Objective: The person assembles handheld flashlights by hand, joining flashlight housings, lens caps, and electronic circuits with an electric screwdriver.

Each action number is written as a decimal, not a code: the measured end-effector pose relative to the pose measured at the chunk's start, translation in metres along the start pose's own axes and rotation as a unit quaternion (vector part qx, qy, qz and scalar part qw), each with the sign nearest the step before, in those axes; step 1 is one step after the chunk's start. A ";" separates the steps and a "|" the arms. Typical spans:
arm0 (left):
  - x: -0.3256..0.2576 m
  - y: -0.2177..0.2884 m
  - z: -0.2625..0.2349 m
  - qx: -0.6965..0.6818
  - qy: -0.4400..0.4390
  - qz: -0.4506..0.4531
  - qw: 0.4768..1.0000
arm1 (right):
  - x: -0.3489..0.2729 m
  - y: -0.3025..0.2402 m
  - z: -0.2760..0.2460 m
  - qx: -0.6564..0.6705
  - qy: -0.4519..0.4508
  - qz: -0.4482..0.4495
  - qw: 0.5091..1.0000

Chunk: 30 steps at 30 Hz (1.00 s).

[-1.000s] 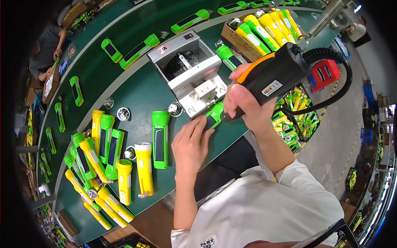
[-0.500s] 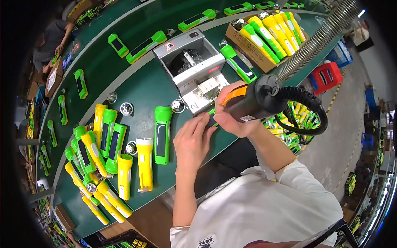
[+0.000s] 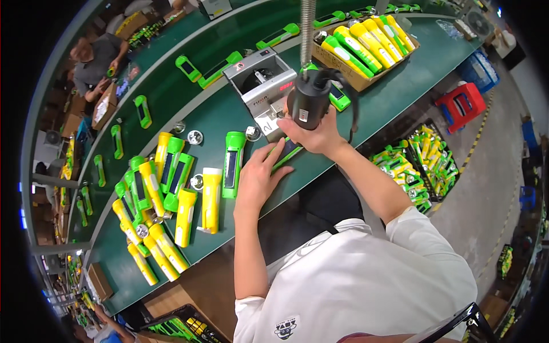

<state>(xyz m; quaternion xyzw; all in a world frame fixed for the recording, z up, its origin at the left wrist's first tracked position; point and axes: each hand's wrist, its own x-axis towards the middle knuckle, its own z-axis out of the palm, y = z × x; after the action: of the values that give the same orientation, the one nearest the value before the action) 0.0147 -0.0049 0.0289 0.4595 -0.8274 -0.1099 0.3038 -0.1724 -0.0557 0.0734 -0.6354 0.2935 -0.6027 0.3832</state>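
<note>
In my right hand (image 3: 325, 136) is a black electric screwdriver (image 3: 309, 102), hung from a coiled metal spring (image 3: 307, 34). Its tip is hidden behind my hand, near the front of a grey screw feeder (image 3: 264, 80). My left hand (image 3: 257, 178) holds a green flashlight (image 3: 290, 150) with a dark panel against the bench, fingers on one side and thumb on the other. Part of this flashlight is covered by my hands. Left of my left hand stand a green flashlight (image 3: 231, 166) and a yellow flashlight (image 3: 211, 200). A round silver lamp piece (image 3: 253, 134) lies beside the feeder.
More yellow and green flashlights (image 3: 151, 186) crowd the bench's left. A cardboard box (image 3: 366, 81) of flashlights stands at the far right. Green lights line the curved belt (image 3: 166, 86). Filled crates (image 3: 432, 163) and a red stool (image 3: 460, 107) are on the floor. A co-worker (image 3: 98, 63) sits far left.
The screwdriver has swung left and stands more upright, and my right hand has moved up toward the feeder. My left hand stays on the flashlight. The whole view has shifted a little.
</note>
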 end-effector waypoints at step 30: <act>0.048 -0.113 -0.209 -0.015 0.215 -0.202 0.955 | 0.009 -0.017 -0.072 0.262 0.060 0.040 0.962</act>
<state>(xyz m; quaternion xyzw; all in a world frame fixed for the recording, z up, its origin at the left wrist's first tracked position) 0.2009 -0.0867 0.1613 0.6256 -0.6305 -0.0799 0.4525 -0.2443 -0.0637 0.0914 -0.4631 0.1726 -0.6799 0.5418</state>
